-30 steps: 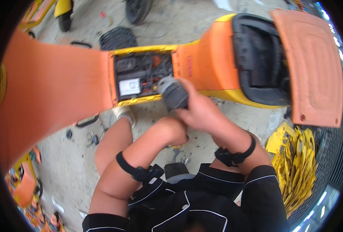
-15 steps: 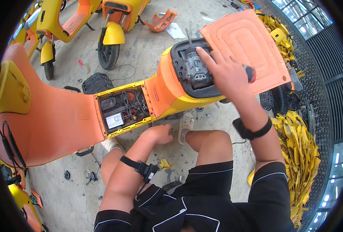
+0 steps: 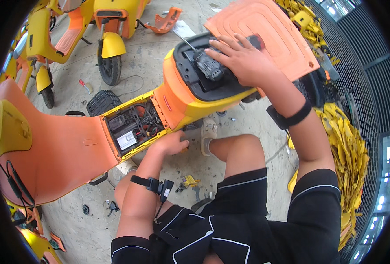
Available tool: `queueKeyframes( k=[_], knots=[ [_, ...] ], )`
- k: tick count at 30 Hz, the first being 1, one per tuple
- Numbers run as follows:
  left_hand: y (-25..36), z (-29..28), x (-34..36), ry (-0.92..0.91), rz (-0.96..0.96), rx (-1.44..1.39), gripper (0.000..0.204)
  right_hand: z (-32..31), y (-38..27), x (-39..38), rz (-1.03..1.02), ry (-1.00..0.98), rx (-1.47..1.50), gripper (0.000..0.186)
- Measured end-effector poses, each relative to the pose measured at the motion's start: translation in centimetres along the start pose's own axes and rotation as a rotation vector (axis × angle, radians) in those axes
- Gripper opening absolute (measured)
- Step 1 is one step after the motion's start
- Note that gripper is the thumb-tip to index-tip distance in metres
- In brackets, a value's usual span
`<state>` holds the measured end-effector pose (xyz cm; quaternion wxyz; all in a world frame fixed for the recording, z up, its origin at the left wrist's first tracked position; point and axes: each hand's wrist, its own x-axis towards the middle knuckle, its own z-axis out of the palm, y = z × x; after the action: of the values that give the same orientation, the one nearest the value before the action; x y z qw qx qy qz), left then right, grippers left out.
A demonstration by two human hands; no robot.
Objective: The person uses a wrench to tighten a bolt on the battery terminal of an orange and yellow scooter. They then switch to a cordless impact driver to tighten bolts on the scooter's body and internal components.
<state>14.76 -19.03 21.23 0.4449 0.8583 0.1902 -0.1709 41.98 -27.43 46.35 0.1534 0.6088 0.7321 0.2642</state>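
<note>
A yellow and orange scooter [image 3: 49, 136] stretches across in front of me, its floor compartment [image 3: 135, 125] uncovered and showing wires and a silver box. On the black recessed top of its seat base [image 3: 188, 81] lies a dark power drill [image 3: 210, 66], its long bit pointing up-left. My right hand [image 3: 243, 61] lies over the drill's near right part, fingers stretched and spread, a red end showing beyond them. Low beside the floor compartment's near edge is my left hand [image 3: 173, 143], fingers curled; whatever they hold is hidden.
An orange lid panel [image 3: 265, 31] stands beyond the seat base. More scooters [image 3: 109, 48] are parked at far left. Yellow plastic parts [image 3: 344, 167] are piled at right. Small loose parts [image 3: 111, 208] and a yellow piece [image 3: 189, 181] lie on the concrete floor near my legs.
My right hand's fingers have spread over the drill, whose bit has swung to the left. The left hand has shifted slightly up and left, closer to the scooter. The whole view has shifted a little.
</note>
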Motion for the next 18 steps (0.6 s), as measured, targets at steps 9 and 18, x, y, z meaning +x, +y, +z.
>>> queueKeyframes(
  k=[9,18],
  knots=[
    [-3.0,-0.1,-1.1,-0.002,-0.048,0.007,0.047,0.8,-11.4,-27.8,0.507,0.031,0.651,0.029],
    [-9.1,7.8,-6.2,-0.134,-0.253,0.174,0.034,15.2,-35.3,-58.4,1.060,-1.248,1.189,0.042]
  ],
)
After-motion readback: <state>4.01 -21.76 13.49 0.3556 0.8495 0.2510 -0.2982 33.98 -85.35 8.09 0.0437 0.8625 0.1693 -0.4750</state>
